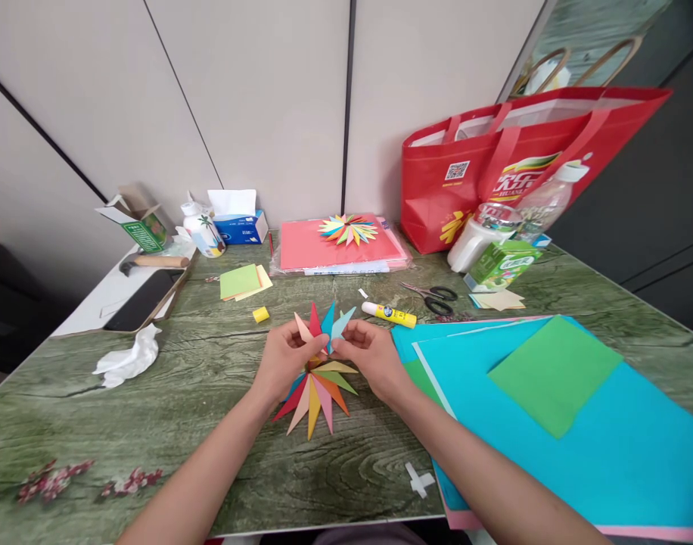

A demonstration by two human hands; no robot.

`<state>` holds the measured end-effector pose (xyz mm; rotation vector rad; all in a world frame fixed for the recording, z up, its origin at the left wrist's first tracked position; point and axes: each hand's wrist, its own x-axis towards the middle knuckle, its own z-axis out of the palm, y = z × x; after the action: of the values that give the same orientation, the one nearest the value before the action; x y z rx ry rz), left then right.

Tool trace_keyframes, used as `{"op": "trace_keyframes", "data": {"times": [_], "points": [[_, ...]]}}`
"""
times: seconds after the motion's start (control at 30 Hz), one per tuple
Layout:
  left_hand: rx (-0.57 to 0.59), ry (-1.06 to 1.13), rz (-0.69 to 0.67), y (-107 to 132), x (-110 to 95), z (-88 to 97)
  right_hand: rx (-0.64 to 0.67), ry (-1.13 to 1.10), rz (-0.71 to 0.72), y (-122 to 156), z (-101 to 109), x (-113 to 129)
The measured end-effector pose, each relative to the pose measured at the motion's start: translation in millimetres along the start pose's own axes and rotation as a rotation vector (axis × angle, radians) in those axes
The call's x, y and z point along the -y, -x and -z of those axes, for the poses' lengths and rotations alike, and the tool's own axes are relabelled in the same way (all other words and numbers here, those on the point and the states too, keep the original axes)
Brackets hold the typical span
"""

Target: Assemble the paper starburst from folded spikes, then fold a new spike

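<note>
A many-coloured paper star of pointed folded pieces is held above the green wood-grain table. My left hand is closed on its left side, fingers pinching the upper points. My right hand is closed on the right side, pinching a light blue point at the top. Both thumbs meet near the star's centre. A glue stick lies just behind my right hand, its yellow cap apart to the left.
Blue paper sheets with a green sheet lie at right. Scissors, a second finished star on red paper, sticky notes, a tissue box, a crumpled tissue and a red bag surround the work area.
</note>
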<state>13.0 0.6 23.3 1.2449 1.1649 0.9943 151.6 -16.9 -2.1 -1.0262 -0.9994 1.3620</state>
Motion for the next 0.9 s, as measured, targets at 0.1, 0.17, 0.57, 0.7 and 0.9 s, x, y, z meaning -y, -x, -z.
{"op": "trace_keyframes", "data": {"times": [0.1, 0.17, 0.57, 0.7, 0.9], "points": [[0.008, 0.034, 0.008, -0.7, 2.9, 0.5, 0.002, 0.025, 0.025, 0.8, -1.5, -0.9], [0.01, 0.055, 0.014, -0.9, 4.2, 1.0, -0.014, 0.098, 0.055, 0.9, -1.8, -1.2], [0.031, 0.127, 0.05, -0.8, 3.9, 2.5, -0.081, 0.171, 0.055, -1.6, 2.4, 3.8], [0.0, 0.1, 0.066, -0.7, 5.2, 2.5, -0.039, 0.155, 0.046, -2.6, 4.4, 3.5], [-0.039, 0.084, 0.068, -0.3, 7.6, 1.4, -0.009, 0.141, 0.027, -1.9, 3.9, 2.3]]}}
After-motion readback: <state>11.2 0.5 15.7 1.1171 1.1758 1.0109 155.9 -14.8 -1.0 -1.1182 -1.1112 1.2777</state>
